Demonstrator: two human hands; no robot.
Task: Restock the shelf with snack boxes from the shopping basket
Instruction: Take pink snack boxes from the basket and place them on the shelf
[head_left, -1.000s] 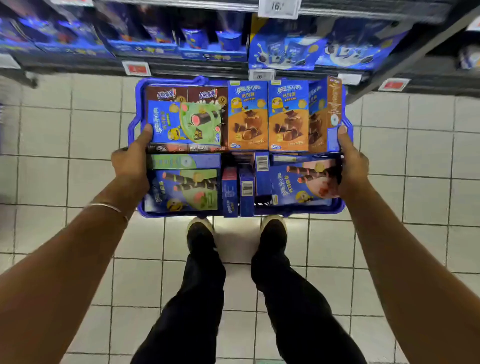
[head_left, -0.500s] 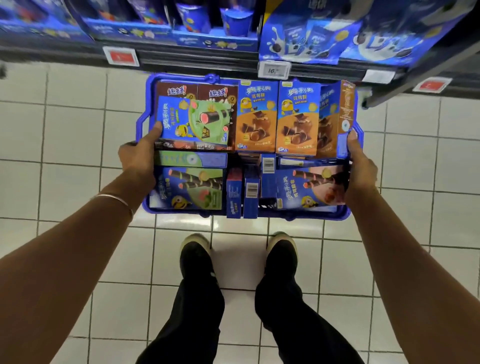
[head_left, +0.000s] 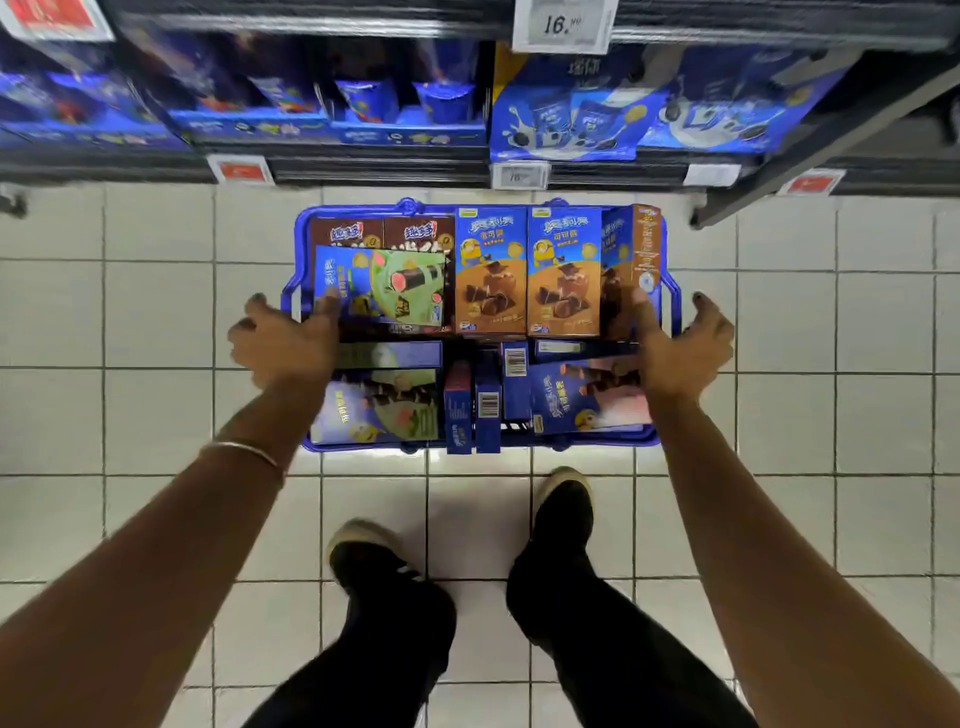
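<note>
A blue shopping basket (head_left: 597, 442) sits on the tiled floor in front of my feet, packed with snack boxes. A green-and-blue box (head_left: 387, 286) lies on top at the back left, two orange boxes (head_left: 491, 270) stand beside it, and a pink-and-blue box (head_left: 587, 397) lies at the front right. My left hand (head_left: 285, 343) hovers at the basket's left side with fingers spread, its thumb at the green box's edge. My right hand (head_left: 680, 345) is at the right side, fingers spread, thumb by the side-standing orange box (head_left: 631, 260). Neither hand grips anything.
The bottom shelf (head_left: 363, 166) runs along the top of the view, filled with blue snack packs (head_left: 566, 119) and cups (head_left: 366, 98), with price tags (head_left: 519, 175) on its edge. My two black shoes (head_left: 563, 499) stand just behind the basket on white tiles.
Both hands gripped the basket's sides before; now the basket rests on the floor and both hands have let go, fingers spread.
</note>
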